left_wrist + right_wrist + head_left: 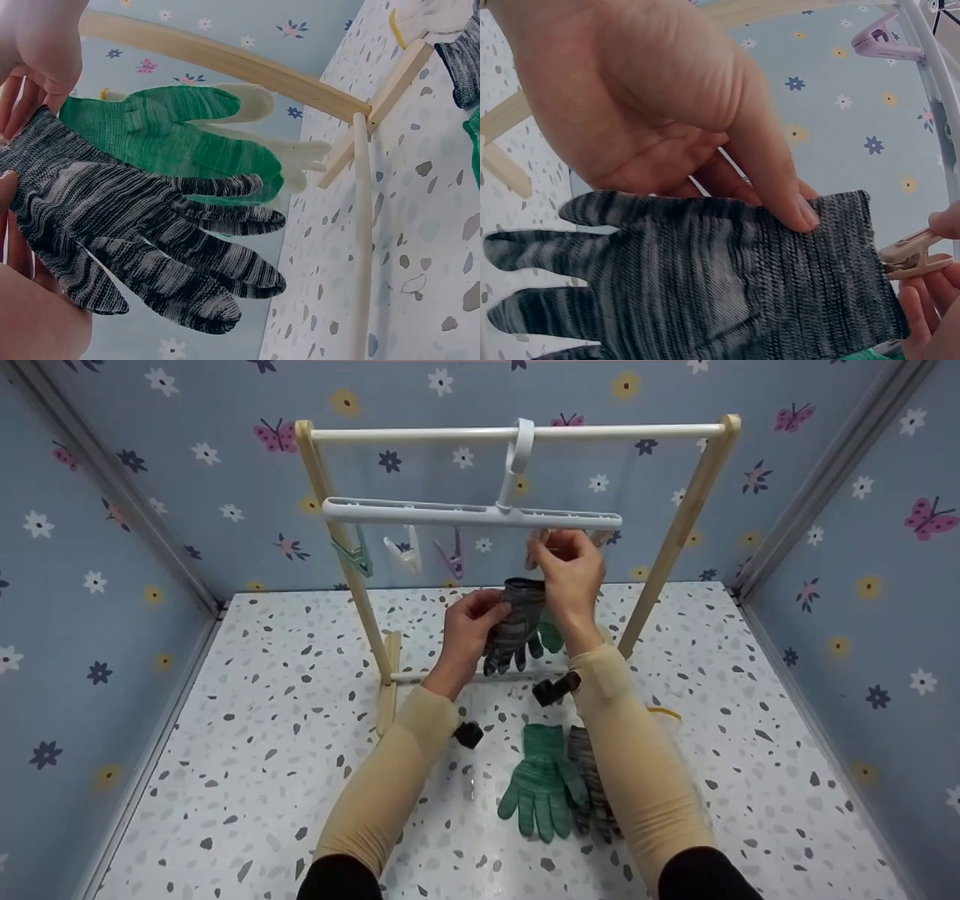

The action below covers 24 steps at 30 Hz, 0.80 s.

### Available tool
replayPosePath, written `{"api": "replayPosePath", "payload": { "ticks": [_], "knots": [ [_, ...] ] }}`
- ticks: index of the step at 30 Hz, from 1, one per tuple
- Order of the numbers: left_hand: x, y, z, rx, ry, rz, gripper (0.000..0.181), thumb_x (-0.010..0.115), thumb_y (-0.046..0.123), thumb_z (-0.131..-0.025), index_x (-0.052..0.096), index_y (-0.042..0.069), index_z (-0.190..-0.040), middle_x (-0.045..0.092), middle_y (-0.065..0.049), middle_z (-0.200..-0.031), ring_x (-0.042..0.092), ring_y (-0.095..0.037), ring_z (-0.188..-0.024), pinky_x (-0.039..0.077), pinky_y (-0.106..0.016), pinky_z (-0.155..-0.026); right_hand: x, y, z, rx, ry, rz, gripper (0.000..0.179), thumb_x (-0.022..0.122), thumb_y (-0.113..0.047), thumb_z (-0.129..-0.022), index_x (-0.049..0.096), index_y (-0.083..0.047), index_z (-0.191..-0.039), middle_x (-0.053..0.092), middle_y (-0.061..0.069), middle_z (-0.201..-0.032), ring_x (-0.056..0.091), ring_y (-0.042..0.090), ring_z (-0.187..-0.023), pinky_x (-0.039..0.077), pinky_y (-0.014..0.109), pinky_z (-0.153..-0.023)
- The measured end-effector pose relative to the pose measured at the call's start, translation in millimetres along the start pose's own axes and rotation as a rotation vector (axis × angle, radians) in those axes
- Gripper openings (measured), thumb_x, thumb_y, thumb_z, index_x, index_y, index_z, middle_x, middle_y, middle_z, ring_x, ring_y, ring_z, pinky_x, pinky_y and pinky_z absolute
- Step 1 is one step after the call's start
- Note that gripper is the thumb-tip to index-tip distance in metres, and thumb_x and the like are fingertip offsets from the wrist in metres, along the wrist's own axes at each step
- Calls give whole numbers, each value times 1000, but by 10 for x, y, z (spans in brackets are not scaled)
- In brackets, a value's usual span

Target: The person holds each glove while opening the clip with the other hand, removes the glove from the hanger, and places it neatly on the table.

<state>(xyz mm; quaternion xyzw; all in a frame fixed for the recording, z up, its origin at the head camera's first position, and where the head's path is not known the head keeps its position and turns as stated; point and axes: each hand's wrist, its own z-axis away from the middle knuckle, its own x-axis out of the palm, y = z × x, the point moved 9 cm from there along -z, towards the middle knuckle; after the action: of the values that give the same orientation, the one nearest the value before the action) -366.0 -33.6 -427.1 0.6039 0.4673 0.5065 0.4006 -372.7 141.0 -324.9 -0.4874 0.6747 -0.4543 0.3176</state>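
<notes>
I have the striped glove [519,619] up in the air below the white hanger [450,515], well above the speckled floor [247,735]. Its cuff points up and its fingers hang down; from the head view I read the long axis as steep, leaning a little so that the fingertips sit further left than the cuff. The left wrist view is turned, so there I see the same axis running from the cuff at the left edge to fingertips at lower right.

The knit is black and grey, mottled in fine streaks that cross the palm and cuff. I see the cuff's mouth as a dark oval from above, and its fingers are slack, tapered and spread slightly apart. A green glove [195,142] hangs just behind it.

I can tell that the left hand [466,631] pinches the glove near the cuff: in the right wrist view the thumb lies flat on the near face, other fingers behind. The right hand [576,581] pinches a pale clip [916,255] between thumb and fingers, with the clip's tip at the cuff's edge; I cannot tell whether it bites the fabric.
</notes>
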Motion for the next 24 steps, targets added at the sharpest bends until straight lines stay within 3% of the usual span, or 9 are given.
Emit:
{"api": "replayPosePath", "payload": {
  "ticks": [5, 12, 18, 24],
  "knots": [
    [-56, -94, 82, -43, 36, 76, 19, 75, 9, -90, 72, 6, -108, 67, -8, -100, 61, -21, -91, 50, -31, -79, -46, 0, 3, 12, 28, -17, 22, 82, -20, -85, 69, -7, -97, 67, 8, -96, 62, 21, -87, 50, 28, -72],
    [-159, -161, 211, -52, 70, 132, 14, 74, 5, -90, 72, 7, -103, 65, -6, -96, 60, -19, -88, 48, -30, -76, -62, 13, -2, 5, 41, -45, 22, 83, -18, -84, 68, -5, -95, 68, 8, -94, 63, 21, -84, 50, 28, -72],
    [-234, -143, 329, -55, 61, 167, 14, 73, 3, -90, 72, 6, -103, 65, -7, -96, 59, -19, -87, 49, -29, -75, -61, 23, 0, 5, 24, -46, 25, 83, -19, -84, 68, -4, -98, 68, 9, -95, 63, 22, -85, 51, 29, -73],
    [-320, -75, 533, -52, 53, 139, 16, 73, 2, -89, 71, 5, -104, 64, -7, -96, 59, -19, -88, 49, -29, -75, -55, 18, 8, -3, 2, -51, 26, 82, -22, -85, 67, -6, -101, 67, 8, -98, 63, 22, -88, 51, 30, -76]
  ]
}}
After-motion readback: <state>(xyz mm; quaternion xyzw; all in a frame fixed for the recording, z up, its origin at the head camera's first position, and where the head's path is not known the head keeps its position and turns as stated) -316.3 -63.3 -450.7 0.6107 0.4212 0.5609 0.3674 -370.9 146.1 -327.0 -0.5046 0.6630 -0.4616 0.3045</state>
